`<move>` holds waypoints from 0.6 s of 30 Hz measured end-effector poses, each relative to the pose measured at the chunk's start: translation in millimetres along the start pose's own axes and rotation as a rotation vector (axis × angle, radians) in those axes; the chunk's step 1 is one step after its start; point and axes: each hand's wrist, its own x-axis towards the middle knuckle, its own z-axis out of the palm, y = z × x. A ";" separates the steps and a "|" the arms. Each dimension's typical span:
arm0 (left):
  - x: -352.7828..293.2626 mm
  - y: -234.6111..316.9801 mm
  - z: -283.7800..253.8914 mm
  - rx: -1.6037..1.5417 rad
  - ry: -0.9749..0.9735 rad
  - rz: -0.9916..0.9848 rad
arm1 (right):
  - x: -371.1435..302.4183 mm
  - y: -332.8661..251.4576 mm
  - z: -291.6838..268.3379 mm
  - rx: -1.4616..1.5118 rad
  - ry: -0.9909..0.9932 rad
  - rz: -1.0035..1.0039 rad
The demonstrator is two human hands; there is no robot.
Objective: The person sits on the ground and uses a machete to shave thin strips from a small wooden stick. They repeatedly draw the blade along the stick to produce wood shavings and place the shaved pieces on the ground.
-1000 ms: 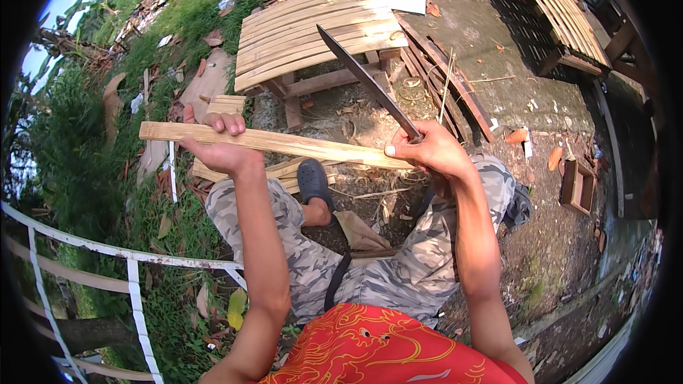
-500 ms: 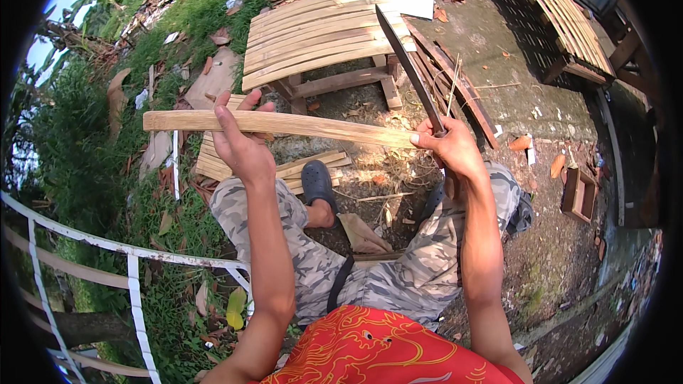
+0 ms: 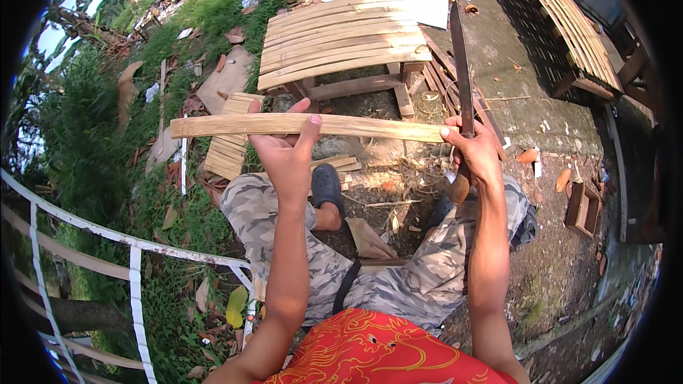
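A long, flat bamboo slat lies level across both my hands in front of my knees. My left hand grips it left of its middle, thumb on the near face and fingers behind. My right hand holds a machete by its wooden handle, the long dark blade pointing up and away. The thumb of that same hand presses on the right end of the slat. Both the slat's right end and the machete are thus in my right hand.
A low bench topped with bamboo slats stands ahead. A stack of cut slats lies by my left knee. A longer slatted bench is at the far right, a small wooden box nearer. White metal railing runs along the left.
My left hand has slid along the slat toward its middle, its thumb now further right. The machete has turned from leaning left to nearly upright. Both hands appear further right in view.
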 end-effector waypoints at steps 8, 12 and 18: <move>-3.5 -3.7 9.0 -0.005 -0.011 0.061 | -1.3 2.6 6.7 0.006 -0.009 -0.049; -5.3 -1.7 9.8 -0.026 0.023 0.011 | -2.7 1.7 9.2 0.023 0.009 -0.095; -9.1 -2.1 7.8 -0.082 0.033 0.059 | -6.0 -3.8 10.9 0.138 0.032 -0.090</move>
